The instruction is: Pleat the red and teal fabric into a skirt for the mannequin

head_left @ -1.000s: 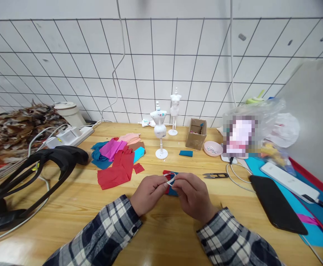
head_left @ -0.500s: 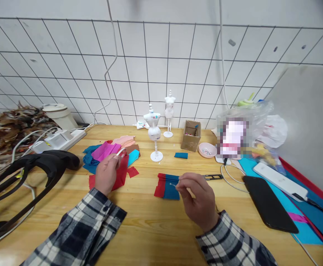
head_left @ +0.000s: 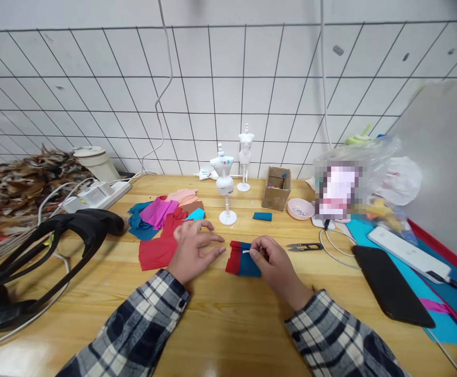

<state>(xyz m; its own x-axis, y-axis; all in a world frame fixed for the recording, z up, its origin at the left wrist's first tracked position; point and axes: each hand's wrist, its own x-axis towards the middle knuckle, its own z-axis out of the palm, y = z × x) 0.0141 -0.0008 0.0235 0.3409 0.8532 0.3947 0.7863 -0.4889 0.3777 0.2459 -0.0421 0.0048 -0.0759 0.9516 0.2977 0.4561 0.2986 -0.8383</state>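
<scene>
My right hand (head_left: 273,262) is closed in a pinch on a thin white strip (head_left: 246,251), whose short end sticks out past the fingertips. It is at the right side of a small red and blue cloth piece (head_left: 241,266) lying flat on the table. My left hand (head_left: 197,248) reaches toward that piece from the left, thumb and fingers apart, with nothing visible between them. Under and behind it spreads red cloth (head_left: 155,254), beside magenta cloth (head_left: 158,210) and dark blue cloth (head_left: 140,222). Two small white dress forms (head_left: 225,183) stand further back.
Thread snips (head_left: 304,246) lie right of my right hand. Behind are a blue scrap (head_left: 262,216), a pink bowl of beads (head_left: 301,209) and a cardboard box (head_left: 276,191). A black phone (head_left: 397,285) rests at right, a black headset-like frame (head_left: 82,246) at left.
My left hand has moved right from the cloth pile toward the red and blue piece, and its fingers have spread. The white item it pinched is no longer visible there. The view has shifted slightly.
</scene>
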